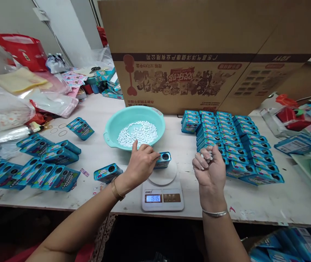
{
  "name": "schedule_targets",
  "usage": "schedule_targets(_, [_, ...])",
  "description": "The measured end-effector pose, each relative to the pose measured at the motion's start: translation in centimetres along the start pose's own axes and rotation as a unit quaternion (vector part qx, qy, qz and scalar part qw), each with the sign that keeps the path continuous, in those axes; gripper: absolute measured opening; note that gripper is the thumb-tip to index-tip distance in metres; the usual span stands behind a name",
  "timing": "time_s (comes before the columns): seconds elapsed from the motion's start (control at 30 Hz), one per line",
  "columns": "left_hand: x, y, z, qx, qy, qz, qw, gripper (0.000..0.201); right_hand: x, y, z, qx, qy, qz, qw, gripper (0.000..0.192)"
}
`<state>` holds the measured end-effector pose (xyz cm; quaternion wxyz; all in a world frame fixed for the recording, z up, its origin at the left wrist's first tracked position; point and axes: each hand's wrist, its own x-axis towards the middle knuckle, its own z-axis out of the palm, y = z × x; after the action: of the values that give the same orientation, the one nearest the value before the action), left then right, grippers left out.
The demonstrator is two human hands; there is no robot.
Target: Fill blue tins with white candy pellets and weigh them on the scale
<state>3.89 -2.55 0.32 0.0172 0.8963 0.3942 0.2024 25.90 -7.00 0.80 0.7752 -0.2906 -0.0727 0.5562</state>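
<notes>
My left hand has its fingertips closed on the near-left end of a small blue tin that stands on a white digital kitchen scale. The lit display seems to read 161.5. My right hand, palm turned up, is curled around a few white candies, with white powder on its fingers. Behind my left hand is a turquoise basin with many white candies in it. Left of the scale, another blue tin stands near my left wrist.
Rows of blue tins stand at the right, beside my right hand. More tins are grouped at the left. A large cardboard box closes off the back. Plastic bags and a red bucket lie at the far left.
</notes>
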Motion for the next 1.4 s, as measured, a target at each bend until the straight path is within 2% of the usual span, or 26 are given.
schedule_targets(0.13, [0.8, 0.2, -0.1, 0.017, -0.027, 0.028, 0.999, 0.024, 0.0, 0.0, -0.3, 0.004, -0.003, 0.001, 1.0, 0.027])
schedule_targets(0.33, [3.7, 1.2, 0.1, 0.022, -0.109, 0.054, 0.992, 0.025, 0.0, 0.0, -0.6, 0.017, -0.001, 0.008, 1.0, 0.024])
schedule_targets(0.47, [4.7, 0.6, -0.1, -0.021, -0.113, 0.052, 0.992, 0.026, -0.2, -0.7, -1.0, 0.013, -0.004, -0.008, 1.0, 0.024])
schedule_targets(0.57, [4.6, -0.5, -1.1, -0.081, -0.066, 0.026, 0.994, 0.023, -0.3, -1.2, -1.5, 0.013, -0.006, -0.01, 1.0, 0.024])
schedule_targets(0.7, [4.6, -2.6, -3.3, -0.19, 0.074, -0.05, 0.978, 0.021, -0.2, -1.2, -2.0, 0.033, -0.011, 0.024, 0.999, 0.021])
schedule_targets(0.77, [4.9, -4.1, -4.2, -0.203, 0.125, -0.078, 0.968, 0.022, -0.2, -0.8, -1.9, 0.048, -0.018, 0.068, 0.996, 0.02])
schedule_targets(0.83, [5.5, -5.8, -4.7, -0.167, 0.136, -0.1, 0.971, 0.022, -0.2, -0.5, -1.5, 0.064, -0.028, 0.108, 0.992, 0.02])
schedule_targets(0.97, [5.8, -8.5, -5.1, -0.001, 0.068, -0.145, 0.987, 0.034, -0.5, -0.5, -0.9, 0.083, -0.039, 0.123, 0.988, 0.017])
schedule_targets(1.03, [5.2, -8.3, -5.1, 0.006, 0.017, -0.131, 0.991, 0.044, -0.6, -1.0, -0.8, 0.082, -0.037, 0.108, 0.99, 0.017])
schedule_targets(1.17, [3.6, -4.9, -4.2, -0.095, -0.089, -0.035, 0.991, 0.073, -0.5, -1.6, -1.2, 0.081, -0.027, 0.081, 0.993, 0.019])
schedule_targets(1.27, [3.4, -2.1, -2.9, -0.063, -0.126, 0.021, 0.99, 0.094, -0.6, -1.7, -1.6, 0.079, -0.022, 0.075, 0.994, 0.019])
schedule_targets(1.4, [4.1, -0.5, -1.9, -0.031, -0.144, 0.05, 0.988, 0.095, -0.8, -2.3, -2.7, 0.068, -0.028, 0.055, 0.996, 0.019])
